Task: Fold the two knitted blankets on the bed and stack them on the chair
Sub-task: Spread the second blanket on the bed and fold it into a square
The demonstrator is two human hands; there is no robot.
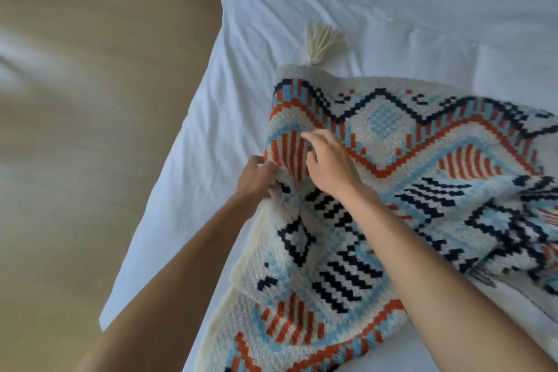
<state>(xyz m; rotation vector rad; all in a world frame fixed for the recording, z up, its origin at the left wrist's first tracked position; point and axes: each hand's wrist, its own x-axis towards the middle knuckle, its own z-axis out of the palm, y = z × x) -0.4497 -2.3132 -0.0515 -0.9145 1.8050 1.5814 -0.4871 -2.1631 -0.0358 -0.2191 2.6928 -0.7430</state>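
Knitted in cream, blue, orange and navy, the blanket (362, 235) lies rumpled on the bed (211, 130). The left hand (256, 178) pinches its raised edge in curled fingers (270, 171), and just right of them the right hand (329, 163) grips the same fold. Beyond the fingers lies a cream tassel (320, 42); the wooden floor (90, 100) is to their left.

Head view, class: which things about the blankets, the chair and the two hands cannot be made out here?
1. Chair: outside the head view's frame.
2. Second blanket: not in view; only one patterned blanket shows, cut off by the right and bottom edges.
3. Left hand: grips the blanket's edge; the fabric hides its fingertips.
4. Right hand: on the raised fold; whether it pinches is unclear, its curled fingers hiding the contact.
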